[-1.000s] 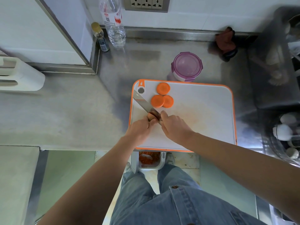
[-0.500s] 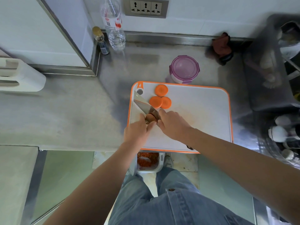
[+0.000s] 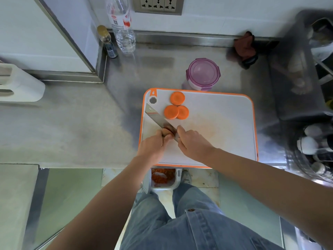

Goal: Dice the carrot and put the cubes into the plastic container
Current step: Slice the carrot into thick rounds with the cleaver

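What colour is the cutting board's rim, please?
Orange; the rim shows best in the head view.

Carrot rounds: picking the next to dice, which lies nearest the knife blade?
The lower-left round, almost at the knife blade, overlapping its right neighbour; the top round lies farther away.

Three round orange carrot slices [image 3: 177,98] lie flat on the white cutting board's [image 3: 216,132] far left, two overlapping. The white rectangular plastic container [image 3: 178,178] below its near edge holds orange cubes [image 3: 162,176].

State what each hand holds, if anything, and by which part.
The right hand grips the knife at its handle end, with the handle hidden in the fist. The left hand holds a small carrot piece under its curled fingertips.
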The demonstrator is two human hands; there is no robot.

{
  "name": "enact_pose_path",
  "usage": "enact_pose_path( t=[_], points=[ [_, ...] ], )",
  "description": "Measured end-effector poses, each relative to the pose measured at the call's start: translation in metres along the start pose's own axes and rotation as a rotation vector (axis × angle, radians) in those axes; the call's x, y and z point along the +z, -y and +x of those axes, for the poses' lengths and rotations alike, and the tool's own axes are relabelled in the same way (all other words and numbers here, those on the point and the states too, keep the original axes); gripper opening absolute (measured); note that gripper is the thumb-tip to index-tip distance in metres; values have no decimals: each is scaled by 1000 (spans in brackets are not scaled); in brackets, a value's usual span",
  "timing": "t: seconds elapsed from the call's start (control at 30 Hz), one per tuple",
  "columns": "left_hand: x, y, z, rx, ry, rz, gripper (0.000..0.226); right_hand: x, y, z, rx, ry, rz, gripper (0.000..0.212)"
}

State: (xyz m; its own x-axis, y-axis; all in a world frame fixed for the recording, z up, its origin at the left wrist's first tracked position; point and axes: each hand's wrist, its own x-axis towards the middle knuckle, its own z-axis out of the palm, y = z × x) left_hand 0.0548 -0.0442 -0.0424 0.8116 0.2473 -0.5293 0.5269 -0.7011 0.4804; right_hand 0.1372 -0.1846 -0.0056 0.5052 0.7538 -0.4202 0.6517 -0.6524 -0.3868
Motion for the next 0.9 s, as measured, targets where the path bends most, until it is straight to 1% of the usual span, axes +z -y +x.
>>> enact_pose_path(
  t=[0.07,0.2,0.23,0.3,0.37,0.5,0.57,0.63,0.73,0.8,0.9],
  points=[
    [-2,1,1,-15,47,-70,48,4,-1,-1,-3,-11,-10,19],
    [-7,0,3,-23,131,-210,42,8,-2,-4,7,-47,5,23],
    [-9,-1,3,-32,127,-200,46,7,-2,-4,23,-51,19,20],
    [-10,-5,2,-64,56,-97,52,2,0,-2,59,-68,63,11],
    [-9,-10,-1,-100,-38,-3,47,-6,1,0,69,-99,86,8],
    [-6,-24,-7,-135,-126,-8,37,-17,4,5,70,-110,109,13],
    [-4,-28,-5,-125,-127,26,36,-21,4,6,73,-85,101,12],
    [-2,-30,-4,-76,-120,84,35,-23,2,4,76,-36,49,9],
    [0,-32,-6,-22,-105,171,39,-23,-2,0,68,29,-14,13],
    [2,-30,-6,-27,-96,178,44,-20,-2,-1,56,36,-12,13],
    [5,-28,-3,-40,-96,120,49,-18,-3,0,40,29,-9,12]
  ],
)
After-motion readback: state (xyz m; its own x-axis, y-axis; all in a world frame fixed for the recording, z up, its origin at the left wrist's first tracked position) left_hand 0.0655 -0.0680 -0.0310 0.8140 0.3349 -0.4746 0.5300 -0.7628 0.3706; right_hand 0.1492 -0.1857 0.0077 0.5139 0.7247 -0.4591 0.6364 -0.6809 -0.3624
